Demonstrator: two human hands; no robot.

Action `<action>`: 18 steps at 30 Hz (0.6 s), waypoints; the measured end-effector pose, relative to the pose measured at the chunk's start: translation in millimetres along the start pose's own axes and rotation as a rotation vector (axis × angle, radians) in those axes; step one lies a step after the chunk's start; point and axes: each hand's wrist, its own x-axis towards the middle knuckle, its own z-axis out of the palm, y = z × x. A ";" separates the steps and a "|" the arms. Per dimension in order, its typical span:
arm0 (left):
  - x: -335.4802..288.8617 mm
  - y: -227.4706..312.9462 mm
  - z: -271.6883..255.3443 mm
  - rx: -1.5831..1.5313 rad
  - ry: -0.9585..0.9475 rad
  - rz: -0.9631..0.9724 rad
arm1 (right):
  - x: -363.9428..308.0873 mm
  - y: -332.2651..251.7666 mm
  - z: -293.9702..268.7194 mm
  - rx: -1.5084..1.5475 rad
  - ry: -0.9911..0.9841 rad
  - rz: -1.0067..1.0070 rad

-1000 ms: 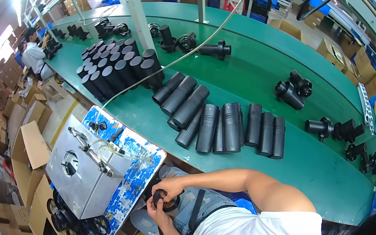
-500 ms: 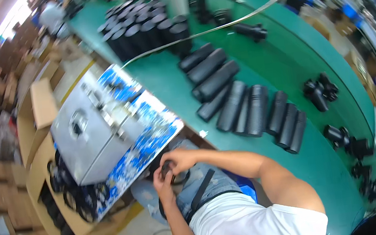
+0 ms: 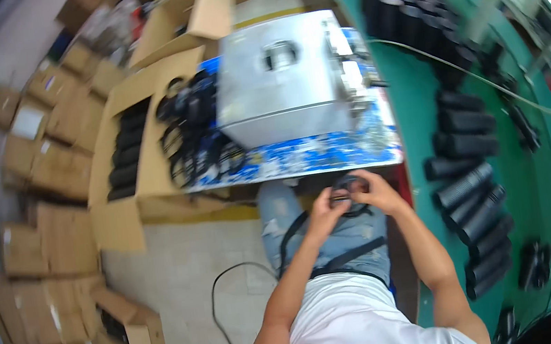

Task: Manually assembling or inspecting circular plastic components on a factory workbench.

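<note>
Both hands up over lap, just under desk edge: left hand (image 3: 323, 209) and right hand (image 3: 377, 191) each closed on a small black ring part (image 3: 346, 194), fingers wrapped round its rim from both sides, part held in air between them, not resting on anything. Blurred frame, so detail of part poor; looks like dark plastic or rubber ring, prob light, stiff enough to keep shape under finger pressure, matte so likely not slippery. Best hold, by my read: pinch at outer rim w/ both hands as now, thumbs on top; centre looks open, nothing to grab there. Not obviously fragile. Blue panel (image 3: 329, 153) runs along the edge above hands, w/ a grey metal box (image 3: 280, 77) sitting on it, round hole in its top. To the right, green desk (image 3: 538, 158) carrying black tubes (image 3: 470, 182) laid in rows, more standing at the far end, and a thin cable (image 3: 479, 79) across. To the left, open carton (image 3: 121, 150) w/ black tubes inside, black rings (image 3: 191, 138) heaped beside it under the box. Floor (image 3: 184, 274) pale concrete, black cord trailing over it, many cardboard boxes (image 3: 45, 272) stacked about; room crowded, little elbow space
</note>
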 end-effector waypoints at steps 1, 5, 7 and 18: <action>1.8 -4.3 4.8 -0.013 0.013 0.017 | -0.9 2.4 -2.4 -0.089 -0.001 0.024; 7.4 -19.6 9.0 -0.056 0.010 0.032 | -5.8 -2.4 1.6 -0.102 0.012 0.021; 5.1 -13.3 8.3 -0.110 0.036 0.036 | -3.4 -9.9 11.1 -0.042 -0.015 0.039; 11.8 -15.0 10.0 -0.001 0.035 0.074 | -0.6 -5.7 17.8 -0.277 0.075 0.002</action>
